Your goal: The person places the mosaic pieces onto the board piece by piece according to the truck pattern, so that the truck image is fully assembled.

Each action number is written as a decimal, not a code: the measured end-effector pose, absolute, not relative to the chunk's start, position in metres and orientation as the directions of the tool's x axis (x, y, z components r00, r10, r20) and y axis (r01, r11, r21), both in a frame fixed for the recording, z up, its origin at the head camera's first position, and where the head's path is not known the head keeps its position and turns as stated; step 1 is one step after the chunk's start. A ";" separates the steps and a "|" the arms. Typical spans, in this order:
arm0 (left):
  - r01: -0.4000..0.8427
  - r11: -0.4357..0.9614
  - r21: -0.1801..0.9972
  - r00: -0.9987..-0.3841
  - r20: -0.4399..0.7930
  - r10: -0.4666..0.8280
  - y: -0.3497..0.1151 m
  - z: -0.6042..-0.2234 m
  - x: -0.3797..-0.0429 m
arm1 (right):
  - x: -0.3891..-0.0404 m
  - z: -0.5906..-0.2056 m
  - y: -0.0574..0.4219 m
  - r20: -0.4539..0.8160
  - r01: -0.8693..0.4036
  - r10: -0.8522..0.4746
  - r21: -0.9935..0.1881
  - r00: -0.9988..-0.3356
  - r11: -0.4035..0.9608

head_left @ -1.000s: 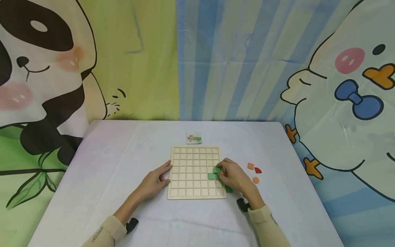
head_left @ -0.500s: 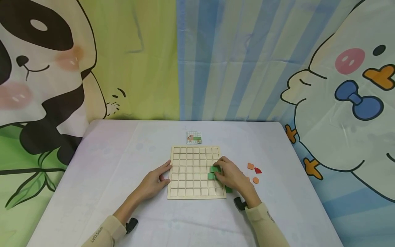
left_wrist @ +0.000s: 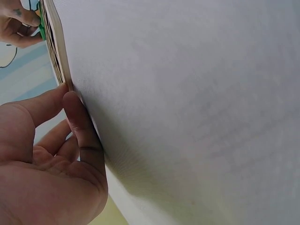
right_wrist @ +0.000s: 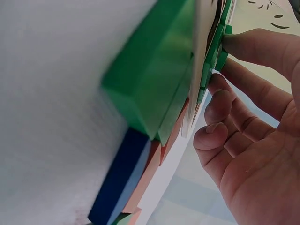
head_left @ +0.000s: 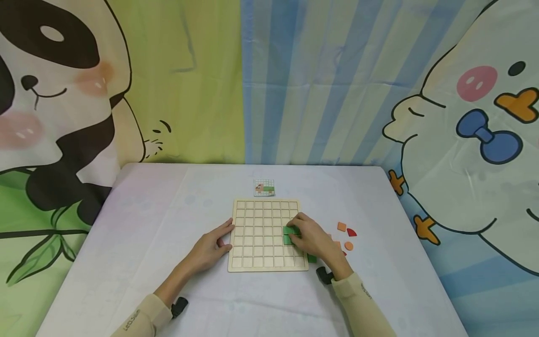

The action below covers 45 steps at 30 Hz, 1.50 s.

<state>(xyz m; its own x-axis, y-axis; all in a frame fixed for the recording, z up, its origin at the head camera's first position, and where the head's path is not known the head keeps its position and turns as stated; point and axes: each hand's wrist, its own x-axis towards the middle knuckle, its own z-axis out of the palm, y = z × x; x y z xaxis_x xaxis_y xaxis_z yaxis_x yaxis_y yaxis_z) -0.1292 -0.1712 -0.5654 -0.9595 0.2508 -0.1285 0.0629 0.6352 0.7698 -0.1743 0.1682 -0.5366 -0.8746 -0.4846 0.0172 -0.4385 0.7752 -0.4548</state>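
A pale wooden grid board (head_left: pixel 257 252) lies on the white table. My left hand (head_left: pixel 208 250) rests against its left edge, thumb and index fingertips spread along the rim. Over the right part of the board, my right hand (head_left: pixel 315 239) pinches a green square tile (right_wrist: pixel 223 60) between thumb and finger. Another green tile (head_left: pixel 287 239) sits in a cell just below it. The right fingers partly hide the green pieces there. In the left wrist view, the left thumb (left_wrist: pixel 80 122) touches the board's side.
A small picture card (head_left: pixel 264 187) lies beyond the board. To the right are an orange square (head_left: pixel 342 226), a red piece (head_left: pixel 351 232) and an orange disc (head_left: pixel 348 245). Beside the board's right edge, green blocks (right_wrist: pixel 150 70) and a blue piece (right_wrist: pixel 123 178) lie close together.
My right hand has slid left with the green tile, bringing it over the cell above the other green tile. The left hand has stayed at the board's edge.
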 end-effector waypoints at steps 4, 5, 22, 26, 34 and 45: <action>0.066 0.629 0.775 -0.958 -0.128 0.257 -0.171 -0.567 -0.130 | -0.175 -0.535 0.168 0.000 -0.428 -0.481 -0.459 -0.877 0.779; 0.067 0.628 0.776 -0.957 -0.127 0.260 -0.172 -0.567 -0.130 | -0.175 -0.535 0.168 -0.002 -0.427 -0.481 -0.459 -0.877 0.779; 0.078 0.634 0.769 -0.958 -0.118 0.261 -0.171 -0.566 -0.130 | -0.174 -0.533 0.169 0.012 -0.440 -0.488 -0.452 -0.873 0.776; 0.084 0.635 0.768 -0.957 -0.115 0.266 -0.171 -0.566 -0.130 | -0.170 -0.530 0.174 0.017 -0.426 -0.471 -0.454 -0.882 0.783; 0.075 0.637 0.767 -0.957 -0.124 0.261 -0.171 -0.566 -0.129 | -0.165 -0.526 0.198 0.034 -0.370 -0.408 -0.494 -0.912 0.787; 0.079 0.634 0.769 -0.957 -0.120 0.264 -0.172 -0.566 -0.129 | -0.153 -0.521 0.234 0.003 -0.261 -0.302 -0.510 -0.953 0.820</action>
<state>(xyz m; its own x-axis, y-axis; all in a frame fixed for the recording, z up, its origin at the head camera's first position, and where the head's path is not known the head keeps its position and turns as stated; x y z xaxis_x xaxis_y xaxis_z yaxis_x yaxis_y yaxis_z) -0.1289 -0.1719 -0.5656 -0.9569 0.2645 -0.1197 0.0791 0.6341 0.7692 -0.1533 0.2342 -0.5212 -0.9534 -0.3017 0.0028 -0.2609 0.8198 -0.5097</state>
